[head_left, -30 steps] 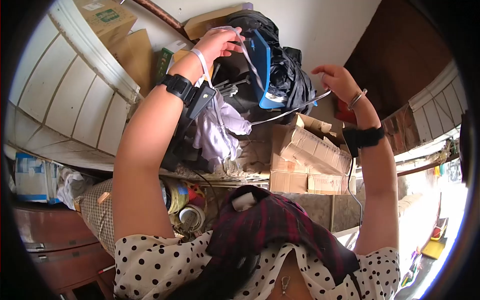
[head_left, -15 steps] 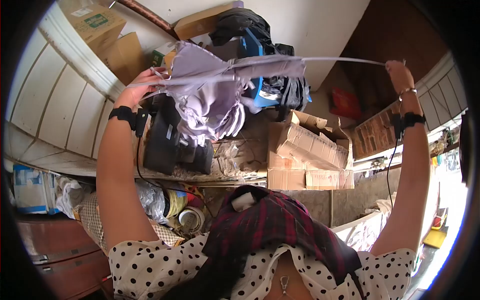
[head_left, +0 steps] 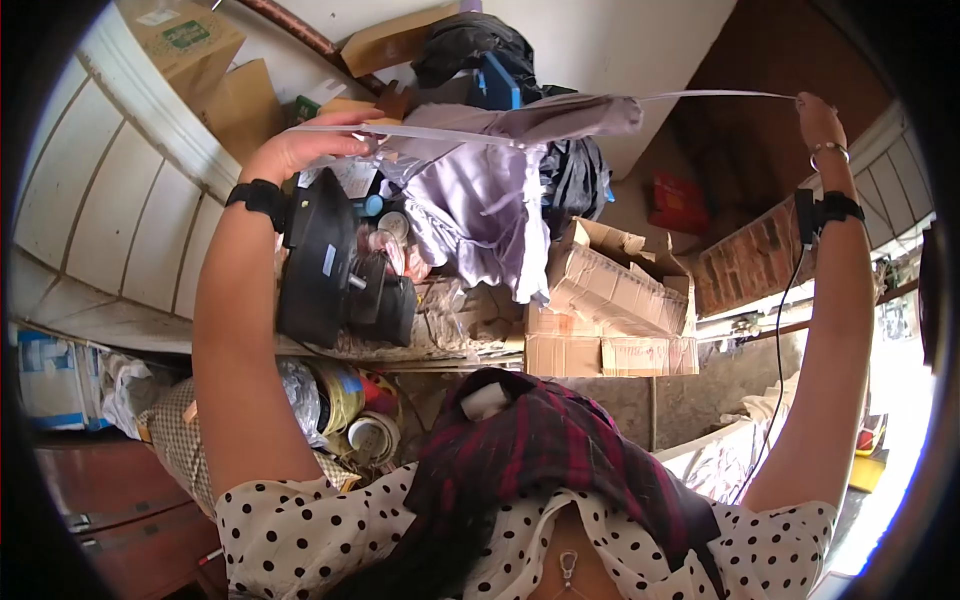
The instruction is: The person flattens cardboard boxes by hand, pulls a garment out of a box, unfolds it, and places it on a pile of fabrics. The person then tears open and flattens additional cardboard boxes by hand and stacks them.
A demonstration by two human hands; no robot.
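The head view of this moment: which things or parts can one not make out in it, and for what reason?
All in the head view:
Left hand: whether it pinches the left-side strap; strap and fingers overlap.
Right hand: fingertips on the right-side strap, hidden by the folded hand.
Blue board: lower part, behind the lilac cloth.
Black case: label, too small to read.
Upper-left carton: top, cut off by the upper edge.

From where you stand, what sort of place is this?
It looks like a cluttered storage corner, though whether at a home or a workplace I can't tell. Signs include an open, torn brown cardboard box, a crumpled black plastic bag and a brown cardboard carton with green print.
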